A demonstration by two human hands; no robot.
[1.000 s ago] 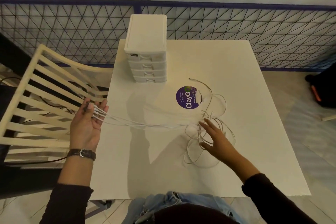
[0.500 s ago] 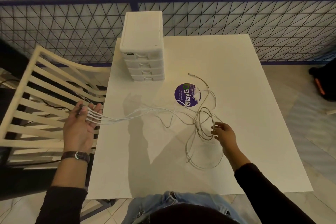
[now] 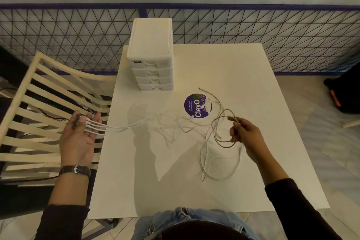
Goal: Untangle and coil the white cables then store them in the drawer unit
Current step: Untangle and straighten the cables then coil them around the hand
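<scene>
White square tabletop point(image 3: 224, 68) fills the middle of the head view, with a dark wire-mesh fence point(image 3: 78, 35) and a pale wall behind it. At the far left part of the table stands a white plastic drawer unit point(image 3: 151, 45) with four shallow drawers, all pushed in. Just in front of it, to the right, a round purple sticker point(image 3: 191, 106) printed "ClayGo" lies flat on the surface.

Thin white cables point(image 3: 126, 126) stretch from the table's left edge across to its right half, tangled around the sticker, with one large loop lying on the table nearer the person. The left hand point(image 3: 78, 138), palm up beyond the table's left edge and over a cream slatted wooden chair point(image 3: 39, 103), pinches several plug ends between its nearly straight fingers; a dark wristwatch point(image 3: 76, 169) sits on that wrist. The right hand point(image 3: 246, 134), fingers curled, grips a few raised loops of the same cables above the right side of the table. Black sleeves cover both forearms, and blue jeans show at the near edge. On the floor far right sits a dark bag point(image 3: 342, 95) with an orange stripe.
</scene>
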